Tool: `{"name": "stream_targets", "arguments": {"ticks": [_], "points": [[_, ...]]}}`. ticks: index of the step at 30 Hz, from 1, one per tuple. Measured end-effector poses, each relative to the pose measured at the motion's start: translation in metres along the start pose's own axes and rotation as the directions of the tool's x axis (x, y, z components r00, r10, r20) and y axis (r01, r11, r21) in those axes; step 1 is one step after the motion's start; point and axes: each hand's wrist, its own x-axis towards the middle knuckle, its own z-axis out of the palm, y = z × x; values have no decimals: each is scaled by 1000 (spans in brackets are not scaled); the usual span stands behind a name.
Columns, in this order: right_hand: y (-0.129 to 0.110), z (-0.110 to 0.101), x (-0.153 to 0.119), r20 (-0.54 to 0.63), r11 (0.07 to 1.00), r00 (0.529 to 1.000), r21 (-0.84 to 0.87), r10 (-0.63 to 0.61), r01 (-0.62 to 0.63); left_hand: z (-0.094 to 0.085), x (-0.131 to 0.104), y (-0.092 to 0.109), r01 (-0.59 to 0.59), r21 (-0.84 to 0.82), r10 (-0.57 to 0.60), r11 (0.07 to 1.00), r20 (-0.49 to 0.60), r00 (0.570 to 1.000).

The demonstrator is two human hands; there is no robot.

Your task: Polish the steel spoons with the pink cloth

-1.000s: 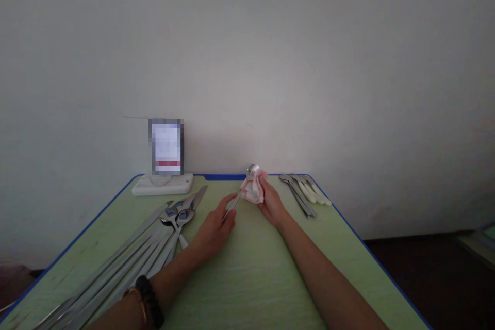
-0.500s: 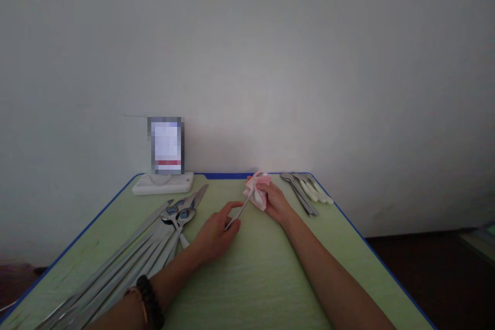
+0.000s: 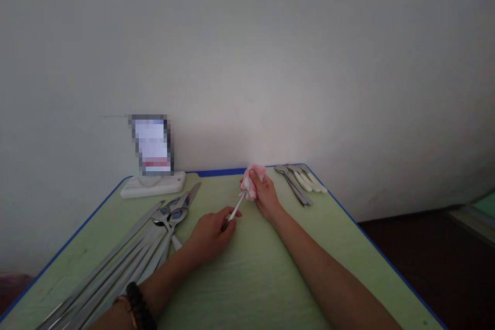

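My left hand is closed on the handle of a metal utensil, which slants up to the right. My right hand grips a pink and white cloth wrapped round the utensil's far end, so that end is hidden and I cannot tell what kind it is. Left of my left hand lies a pile of long metal cutlery, with spoons and a knife blade at its top. Beyond my right hand are metal spoons and several pieces with pale handles.
The green table has a blue edge and stands against a grey wall. At its back left a blurred phone or screen leans above a white base. Dark floor shows at the right.
My right thumb now presses on top of the cloth, which is bunched more tightly round the utensil's end. The view has shifted and tilted slightly.
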Motion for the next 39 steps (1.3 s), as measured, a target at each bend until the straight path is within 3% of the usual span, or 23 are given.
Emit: {"name": "stream_targets", "arguments": {"ticks": [7,13,20,23,29,34,39], "points": [[-3,2,1,59,995,994,-44,90,-88,0,0,-1,9,-64,-8,998,16,1000],[6,-4,7,23,971,996,-225,83,-76,2,1,-2,37,-112,-36,993,10,999],[4,-2,3,40,957,993,-275,109,-94,0,1,1,37,-103,-35,994,23,999],[4,-1,3,19,975,994,-199,110,-104,0,1,0,21,-102,-21,995,4,1000],[-9,0,2,101,956,977,207,188,-206,-1,1,0,-6,-49,6,999,1,1000],[-15,0,0,68,931,964,248,258,-267,-2,0,2,-12,-26,12,1000,-2,1000],[-12,-1,1,70,942,965,212,253,-262,-2,1,3,-18,-16,18,1000,1,1000]]}}
